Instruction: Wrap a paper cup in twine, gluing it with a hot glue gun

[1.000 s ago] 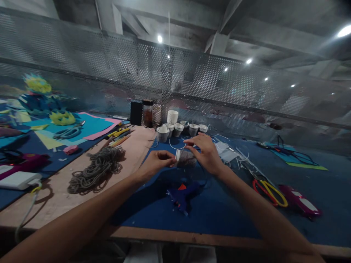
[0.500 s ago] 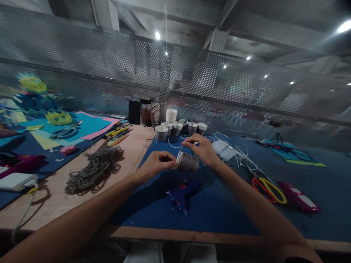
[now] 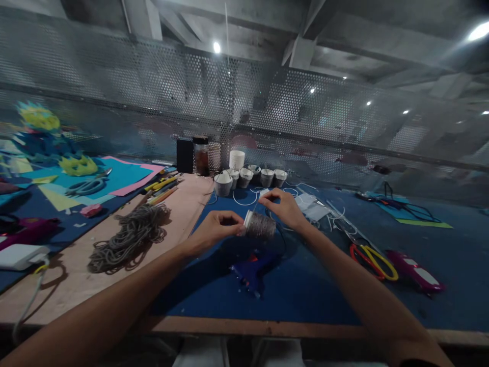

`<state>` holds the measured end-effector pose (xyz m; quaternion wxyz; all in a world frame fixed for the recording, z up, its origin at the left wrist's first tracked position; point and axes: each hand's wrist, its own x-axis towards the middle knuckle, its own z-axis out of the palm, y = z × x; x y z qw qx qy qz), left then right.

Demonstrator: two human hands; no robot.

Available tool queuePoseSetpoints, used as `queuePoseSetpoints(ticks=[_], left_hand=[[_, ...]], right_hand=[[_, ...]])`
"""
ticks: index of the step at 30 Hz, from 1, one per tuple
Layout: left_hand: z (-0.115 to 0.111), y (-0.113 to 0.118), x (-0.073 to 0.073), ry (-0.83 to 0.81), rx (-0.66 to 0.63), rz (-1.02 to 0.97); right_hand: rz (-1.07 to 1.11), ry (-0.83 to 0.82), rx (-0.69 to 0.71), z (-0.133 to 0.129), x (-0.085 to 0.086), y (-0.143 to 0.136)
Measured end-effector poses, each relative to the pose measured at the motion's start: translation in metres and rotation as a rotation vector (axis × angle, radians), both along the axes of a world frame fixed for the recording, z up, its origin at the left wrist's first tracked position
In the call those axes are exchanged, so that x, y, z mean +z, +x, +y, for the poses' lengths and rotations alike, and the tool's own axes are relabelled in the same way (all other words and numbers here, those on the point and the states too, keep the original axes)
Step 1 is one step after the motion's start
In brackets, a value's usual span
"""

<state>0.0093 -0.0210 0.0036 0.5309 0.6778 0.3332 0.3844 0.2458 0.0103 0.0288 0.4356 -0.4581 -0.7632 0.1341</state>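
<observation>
My left hand [image 3: 225, 225] pinches the white rim of a small paper cup [image 3: 247, 220], which lies on its side in the air above the blue mat. Grey cord [image 3: 262, 226] is wound around the cup's wall. Just above the cup, my right hand [image 3: 280, 204] is closed at the fingertips on a thin strand of the cord that runs down towards the rim. Below the cup a blue glue gun [image 3: 252, 272] rests on the mat.
Several cord-wrapped cups [image 3: 244, 177] and a white cup stack [image 3: 237, 159] stand behind my hands. To the left lie a grey cord bundle [image 3: 130, 237] and pliers [image 3: 87, 186]. Red-and-yellow-handled scissors [image 3: 374, 261] and a purple tool [image 3: 415, 272] lie right.
My right hand has shifted slightly, drawing the strand a little away from the cup's rim. My left hand keeps its hold, and the cup has turned slightly.
</observation>
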Motion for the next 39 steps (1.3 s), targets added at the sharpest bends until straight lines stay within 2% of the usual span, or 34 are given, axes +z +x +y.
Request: queuePoseSetpoints(ticks=[11,19,29,39], left_hand=[[0.0,0.0,0.003,-0.004,0.008,0.006],[-0.003,-0.001,0.003,0.052,-0.025,0.059],[-0.004,-0.001,0.005,0.084,-0.018,0.069],[-0.004,-0.001,0.007,0.071,-0.008,0.062]], right_hand=[[-0.025,0.011,-0.038,-0.003,0.005,0.008],[0.031,0.047,0.006,-0.008,0.011,-0.001],[0.016,-0.083,0.021,-0.001,-0.003,-0.006],[-0.009,-0.145,0.062,0.001,-0.002,0.006]])
